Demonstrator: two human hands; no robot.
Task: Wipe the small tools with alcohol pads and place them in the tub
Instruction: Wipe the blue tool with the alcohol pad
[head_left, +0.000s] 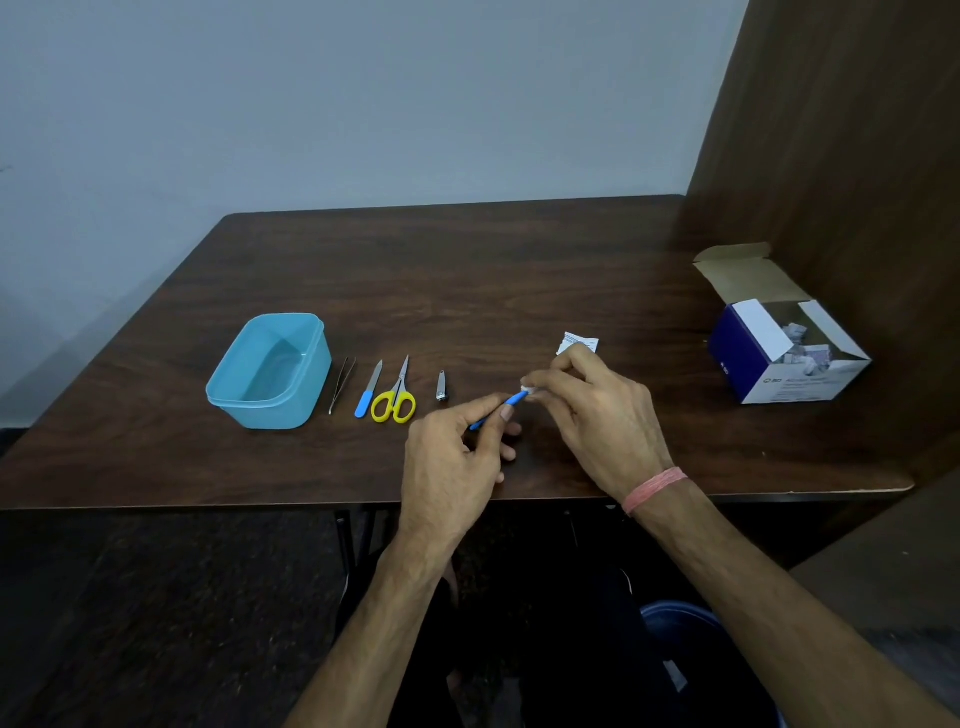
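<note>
I see a dark brown wood-grain table (467, 270) under a pale grey-blue wall (311, 104). The tub (270, 370) is light blue. The scissors (395, 400) have yellow handles, the file (368, 391) a blue grip, the tweezers (342, 383) and clipper (441, 387) are silver. I hold a blue tool (511, 401) with a white pad (529, 388). The box (779, 358) is navy and white, my wristband (653, 487) pink.

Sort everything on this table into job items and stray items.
Job: blue tub, tweezers, nail file, scissors, nail clipper, blue tool in left hand, alcohol pad in right hand, pad box.
Stray: torn wrapper.
</note>
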